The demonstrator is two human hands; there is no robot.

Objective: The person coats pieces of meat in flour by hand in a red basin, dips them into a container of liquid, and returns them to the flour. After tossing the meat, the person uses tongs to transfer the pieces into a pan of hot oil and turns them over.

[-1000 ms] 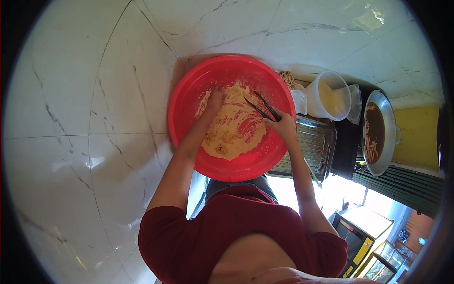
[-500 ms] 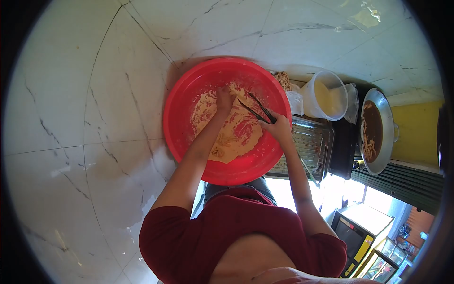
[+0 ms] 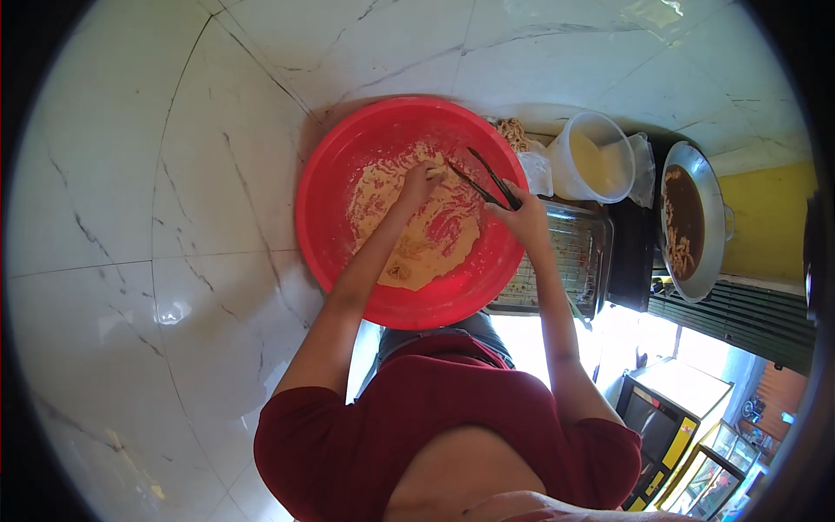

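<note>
A large red basin (image 3: 326,287) holds pale flour (image 3: 417,261) spread over its bottom, with a small lump (image 3: 399,271) near the front. My left hand (image 3: 421,184) is over the flour in the upper middle of the basin, its fingers closed; what they hold is too small to make out. At the basin's right side, my right hand (image 3: 524,216) grips black tongs (image 3: 493,184). The tongs point up and left over the basin, their two arms apart, with nothing visible between the tips. One tip is close to my left hand.
Right of the basin are a wire rack on a tray (image 3: 565,261), a white tub (image 3: 600,165) of pale yellow liquid, plastic bags and a stringy pile (image 3: 513,132). Farther right, a metal pan (image 3: 715,230) holds brown oil and frying pieces. A marble-patterned wall (image 3: 217,191) stands behind.
My left hand has shifted slightly right and closer to the tong tips. My right hand and the tongs have moved a little right relative to the basin. The whole view has shifted slightly.
</note>
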